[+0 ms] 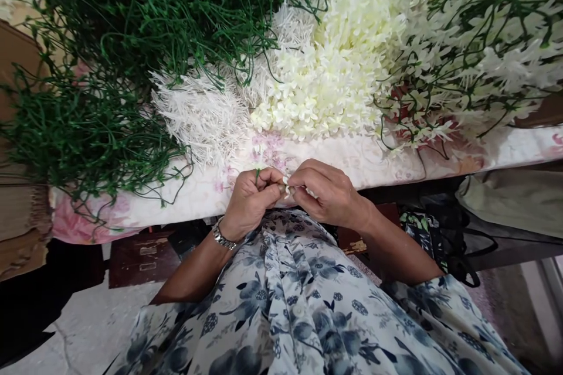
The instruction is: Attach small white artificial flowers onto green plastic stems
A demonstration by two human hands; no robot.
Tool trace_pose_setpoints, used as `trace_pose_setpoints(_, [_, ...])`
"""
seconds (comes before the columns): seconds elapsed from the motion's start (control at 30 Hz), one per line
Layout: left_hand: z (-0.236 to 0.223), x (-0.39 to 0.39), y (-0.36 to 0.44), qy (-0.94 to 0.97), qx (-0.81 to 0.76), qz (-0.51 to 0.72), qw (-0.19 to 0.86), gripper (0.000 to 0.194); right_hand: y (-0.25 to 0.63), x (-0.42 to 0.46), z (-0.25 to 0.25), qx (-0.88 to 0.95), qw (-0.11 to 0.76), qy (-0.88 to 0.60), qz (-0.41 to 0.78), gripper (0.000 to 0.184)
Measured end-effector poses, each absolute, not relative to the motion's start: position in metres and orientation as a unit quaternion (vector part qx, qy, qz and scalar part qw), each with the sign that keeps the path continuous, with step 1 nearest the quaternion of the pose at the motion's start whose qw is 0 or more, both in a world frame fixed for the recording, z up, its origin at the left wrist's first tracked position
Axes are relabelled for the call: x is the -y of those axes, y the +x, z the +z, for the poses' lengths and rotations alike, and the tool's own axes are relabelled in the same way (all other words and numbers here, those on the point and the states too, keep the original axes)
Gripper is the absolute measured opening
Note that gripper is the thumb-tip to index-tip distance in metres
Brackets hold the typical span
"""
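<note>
Both hands meet at the near edge of the table, fingertips almost touching. Between them is a small white artificial flower (286, 181), mostly covered by the fingers. My left hand (257, 196) is closed in a pinch, and a bit of green stem (257, 173) shows above its index finger. My right hand (325, 193) pinches the white flower from the other side. Just beyond the hands lie a heap of thin white plastic pieces (202, 114) and a pile of cream-white blossoms (325, 94).
A tall mass of green plastic stems (176, 12) fills the back left, with a smaller green heap (88, 135) nearer. At the right stand white flowers joined to green stems (479, 64). A floral cloth (360, 161) covers the table. Cardboard (20, 199) borders the left side.
</note>
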State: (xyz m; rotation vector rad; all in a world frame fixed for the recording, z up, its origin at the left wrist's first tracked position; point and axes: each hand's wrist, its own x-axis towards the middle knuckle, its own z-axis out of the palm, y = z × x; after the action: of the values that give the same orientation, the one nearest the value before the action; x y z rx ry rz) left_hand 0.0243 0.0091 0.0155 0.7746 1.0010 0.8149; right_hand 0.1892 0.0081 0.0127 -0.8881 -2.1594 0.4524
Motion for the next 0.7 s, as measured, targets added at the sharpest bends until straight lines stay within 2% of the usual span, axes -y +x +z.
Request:
trace_pose_setpoints(0.27, [0.013,-0.009,0.024,0.375,-0.463,0.363,0.717,0.005,0.188,-0.006,0.01,0.843,0.378,-0.345,0.166,0.011])
trace_pose_setpoints(0.4, [0.012,-0.009,0.025,0.385,-0.46,0.353,0.718,0.009,0.189,-0.006,0.007,0.843,0.376,-0.346,0.167,0.011])
trace_pose_setpoints(0.57, [0.018,-0.008,0.022,0.386,-0.437,0.339,0.738,0.014,0.191,-0.006,0.011,0.798,0.42,-0.376,0.214,0.01])
trace_pose_setpoints(0.7, [0.023,-0.009,0.018,0.442,-0.447,0.396,0.67,0.022,0.195,-0.007,0.013,0.784,0.424,-0.395,0.224,0.01])
